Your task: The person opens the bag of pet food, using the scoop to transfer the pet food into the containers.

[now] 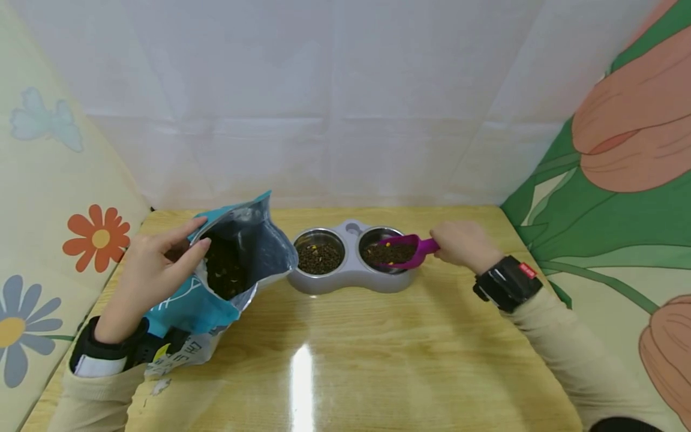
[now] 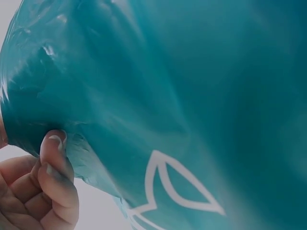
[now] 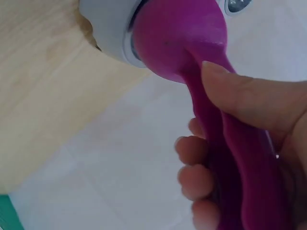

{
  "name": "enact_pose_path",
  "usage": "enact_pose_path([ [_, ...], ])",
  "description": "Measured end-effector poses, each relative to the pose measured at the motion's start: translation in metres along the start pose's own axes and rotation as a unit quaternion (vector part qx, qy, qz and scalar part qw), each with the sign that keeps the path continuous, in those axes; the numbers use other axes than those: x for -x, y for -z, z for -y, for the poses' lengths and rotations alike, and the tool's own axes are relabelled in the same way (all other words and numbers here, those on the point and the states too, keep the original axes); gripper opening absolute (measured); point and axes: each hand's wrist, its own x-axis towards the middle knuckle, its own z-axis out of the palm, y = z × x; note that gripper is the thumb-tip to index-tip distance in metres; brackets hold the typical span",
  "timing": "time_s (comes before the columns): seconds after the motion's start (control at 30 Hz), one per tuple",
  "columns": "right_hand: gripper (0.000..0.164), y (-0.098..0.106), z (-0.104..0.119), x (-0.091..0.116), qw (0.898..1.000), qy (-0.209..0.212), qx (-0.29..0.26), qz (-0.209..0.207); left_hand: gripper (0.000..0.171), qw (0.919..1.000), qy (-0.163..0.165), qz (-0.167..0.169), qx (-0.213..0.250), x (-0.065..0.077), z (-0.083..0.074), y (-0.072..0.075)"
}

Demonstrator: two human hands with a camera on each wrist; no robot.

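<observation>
A purple scoop [image 1: 418, 252] full of brown kibble hangs over the right-hand steel bowl [image 1: 369, 235] of a grey double feeder [image 1: 353, 277]. Its handle is gripped by my right hand [image 1: 461, 245], with thumb and fingers wrapped round it in the right wrist view. Brown pellets with a few yellow bits lie in the left-hand bowl [image 1: 318, 255]. At the left stands an opened blue food bag [image 1: 189, 306], silver inside, with dark kibble showing in its mouth. My left hand [image 1: 153, 267] pinches the bag's rim between thumb and fingers.
Everything stands on a light wooden table [image 1: 345, 348]. Behind it hangs a white cloth [image 1: 335, 120]. Flower-printed panels rise at the left [image 1: 48, 240] and the right [image 1: 621, 180].
</observation>
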Motion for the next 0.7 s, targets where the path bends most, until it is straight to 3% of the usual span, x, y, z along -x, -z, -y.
enact_pose_path([
  [0.2, 0.026, 0.015, 0.009, -0.013, 0.999, 0.007, 0.035, -0.001, 0.035, 1.0000, -0.005, -0.003, 0.006, 0.000, 0.002, 0.000],
  [0.4, 0.030, 0.027, 0.022, -0.021, 0.995, 0.034, 0.084, -0.039, 0.035, 0.9998, -0.015, -0.004, 0.007, 0.000, 0.003, 0.000],
  [0.57, 0.026, 0.032, 0.034, -0.026, 0.981, 0.061, 0.164, -0.082, 0.036, 0.9998, -0.016, -0.004, 0.013, 0.001, 0.003, 0.001],
  [0.7, 0.020, 0.035, 0.041, -0.028, 0.960, 0.078, 0.259, -0.069, 0.036, 0.9998, -0.016, -0.004, 0.014, 0.000, 0.004, -0.001],
])
